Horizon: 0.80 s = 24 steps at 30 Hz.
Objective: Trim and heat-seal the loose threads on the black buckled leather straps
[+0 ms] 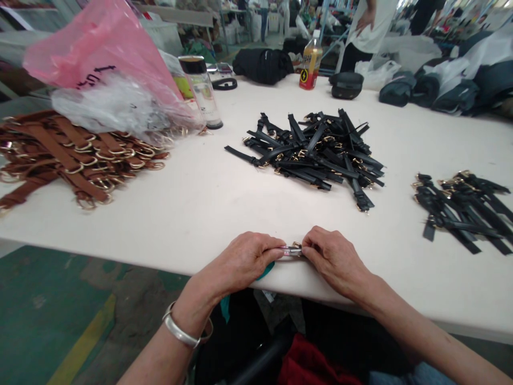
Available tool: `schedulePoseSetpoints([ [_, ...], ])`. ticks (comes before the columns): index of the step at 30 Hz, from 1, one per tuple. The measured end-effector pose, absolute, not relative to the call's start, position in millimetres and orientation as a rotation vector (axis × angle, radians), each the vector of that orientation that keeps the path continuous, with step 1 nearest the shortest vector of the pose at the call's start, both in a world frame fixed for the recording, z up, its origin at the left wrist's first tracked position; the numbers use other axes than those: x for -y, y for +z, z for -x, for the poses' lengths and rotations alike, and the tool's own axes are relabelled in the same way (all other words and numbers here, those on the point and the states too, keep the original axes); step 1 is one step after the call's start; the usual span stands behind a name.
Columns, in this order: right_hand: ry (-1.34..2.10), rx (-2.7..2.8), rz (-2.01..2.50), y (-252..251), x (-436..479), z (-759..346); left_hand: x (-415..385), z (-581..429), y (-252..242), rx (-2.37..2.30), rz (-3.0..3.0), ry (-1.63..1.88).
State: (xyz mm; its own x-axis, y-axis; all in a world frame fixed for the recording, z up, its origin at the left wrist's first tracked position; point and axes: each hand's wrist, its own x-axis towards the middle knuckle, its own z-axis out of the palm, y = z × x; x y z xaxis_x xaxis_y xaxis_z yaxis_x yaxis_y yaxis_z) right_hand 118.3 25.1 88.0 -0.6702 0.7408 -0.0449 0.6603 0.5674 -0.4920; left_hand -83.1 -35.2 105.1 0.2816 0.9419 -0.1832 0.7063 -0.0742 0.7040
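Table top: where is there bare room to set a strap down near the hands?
Bare table lies between the brown straps, the black strap pile and the left hand. A narrower bare strip runs between that pile and the smaller black pile, past the right hand. The far edge by the pink bag and bottle is crowded.

- Black straps: matt leather-like bands, with shiny gold metal buckles.
- Brown straps: smooth leather look, with polished metal rings.
- Pink bag: thin, glossy, crinkled plastic.
- Table: smooth, matt, pale.
- Bracelet: polished silver metal.
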Motion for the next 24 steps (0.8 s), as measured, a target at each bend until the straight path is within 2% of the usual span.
schedulePoseSetpoints([
  [17,0.702,2.473,1.117,69,-13,-119,42,75,100,-1.533,-1.926,0.447],
  [24,0.886,2.127,1.137,85,-5,-145,51,83,95,-1.684,-1.867,0.602],
])
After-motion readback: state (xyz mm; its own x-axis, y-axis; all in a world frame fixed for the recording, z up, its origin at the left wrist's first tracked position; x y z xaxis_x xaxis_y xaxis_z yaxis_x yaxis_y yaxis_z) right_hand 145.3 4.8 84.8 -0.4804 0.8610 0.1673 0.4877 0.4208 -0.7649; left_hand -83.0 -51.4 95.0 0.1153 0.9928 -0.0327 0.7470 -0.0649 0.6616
